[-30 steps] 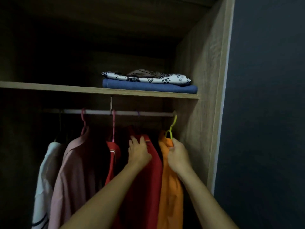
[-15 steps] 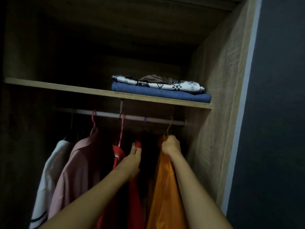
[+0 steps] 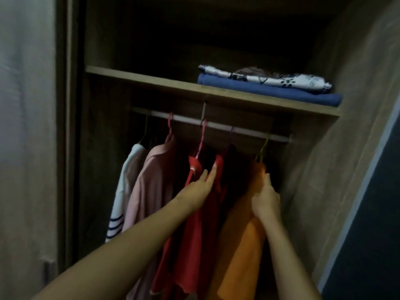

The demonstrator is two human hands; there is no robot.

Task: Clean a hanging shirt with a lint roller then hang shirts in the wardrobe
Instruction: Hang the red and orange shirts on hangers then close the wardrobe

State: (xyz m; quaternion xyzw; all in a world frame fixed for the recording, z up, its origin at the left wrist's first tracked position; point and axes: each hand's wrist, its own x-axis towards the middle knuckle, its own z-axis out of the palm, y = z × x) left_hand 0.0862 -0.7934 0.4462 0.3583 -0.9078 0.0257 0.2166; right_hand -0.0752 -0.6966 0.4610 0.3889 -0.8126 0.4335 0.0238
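An orange shirt [image 3: 242,230] hangs on a yellow-green hanger [image 3: 262,150] at the right end of the wardrobe rail [image 3: 216,124]. My right hand [image 3: 265,199] lies against its shoulder, a little below the hanger, with fingers loosely curled on the cloth. My left hand [image 3: 202,185] is open, its fingers flat against a red shirt [image 3: 199,213] hanging to the left. Further left hang another red garment on a pink hanger [image 3: 201,139], a pink shirt [image 3: 151,180] and a white striped one [image 3: 121,195]. No lint roller is in view.
A wooden shelf [image 3: 151,81] runs above the rail, with folded blue cloth [image 3: 270,89] and a patterned white piece on it at the right. The wardrobe's right wall [image 3: 337,148] stands close to the orange shirt. A pale curtain [image 3: 26,148] hangs at the left.
The orange shirt's hanger now hangs on the rail, and my right hand has dropped from the hook to the shirt's shoulder. The view has swung left. My left hand still rests on the red shirt.
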